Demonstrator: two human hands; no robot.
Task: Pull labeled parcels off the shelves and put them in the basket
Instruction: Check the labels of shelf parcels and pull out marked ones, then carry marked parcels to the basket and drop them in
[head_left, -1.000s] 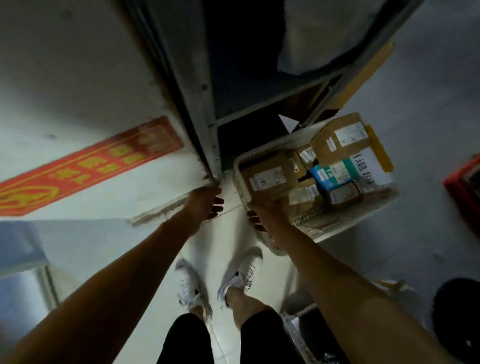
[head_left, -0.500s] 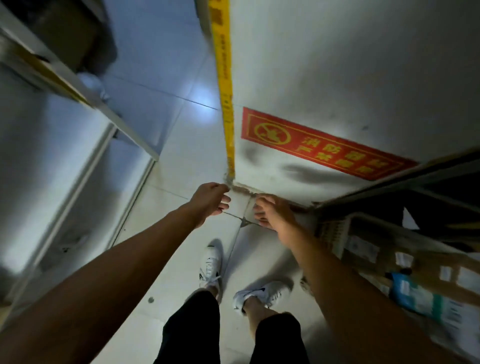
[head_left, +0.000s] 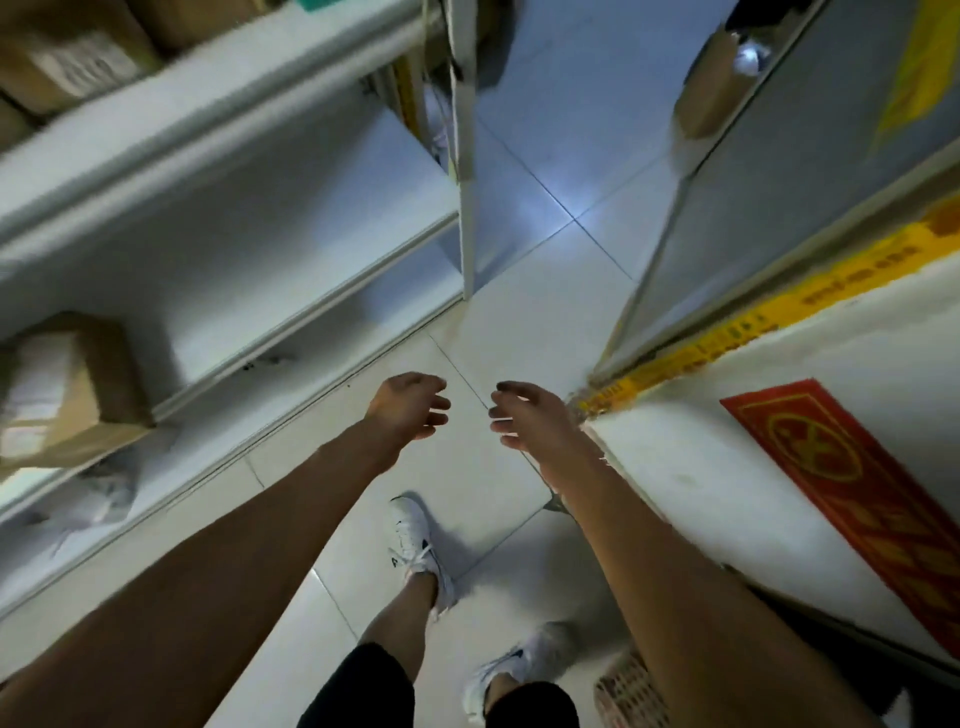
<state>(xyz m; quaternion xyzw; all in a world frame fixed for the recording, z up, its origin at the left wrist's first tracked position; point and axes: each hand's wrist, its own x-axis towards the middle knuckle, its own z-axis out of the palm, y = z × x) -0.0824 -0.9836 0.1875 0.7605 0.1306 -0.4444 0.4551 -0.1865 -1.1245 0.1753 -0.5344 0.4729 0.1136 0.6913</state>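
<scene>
Right now both of your hands hang over the tiled floor (head_left: 519, 322) holding nothing: your left hand (head_left: 408, 408) and your right hand (head_left: 530, 415) have loosely curled fingers, near each other but apart. The basket (head_left: 628, 693) shows only as a pale lattice corner at the bottom edge, beside your right shoe; its contents are out of sight. On the white shelves (head_left: 249, 223) to your left you can count two blurred cardboard parcels, one labeled parcel (head_left: 67, 384) low down and another box (head_left: 67, 57) on the top tier.
</scene>
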